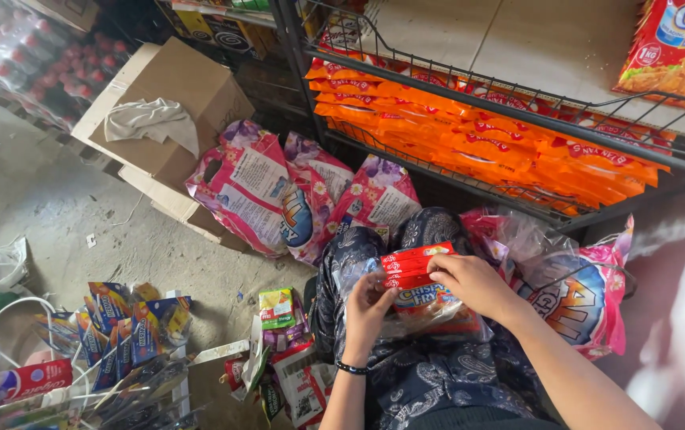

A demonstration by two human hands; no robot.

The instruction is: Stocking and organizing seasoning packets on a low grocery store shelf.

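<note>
I sit on the floor with a stack of red flat sachets point(415, 271) on my lap, still partly inside a clear plastic wrapper point(430, 318). My left hand point(368, 309), with a black wristband, grips the lower left side of the stack. Resting on the stack's right edge, my right hand point(474, 284) has its fingers curled over the packets. Both hands hold the same bundle above my dark patterned trousers point(438, 374).
A black wire shelf point(517, 111) ahead holds rows of orange sachets point(509, 139), with a red packet point(677, 48) above. Pink bags point(255, 191) lean below it; another pink bag point(589, 302) lies at my right. A cardboard box point(171, 95) and small packets point(123, 326) sit left.
</note>
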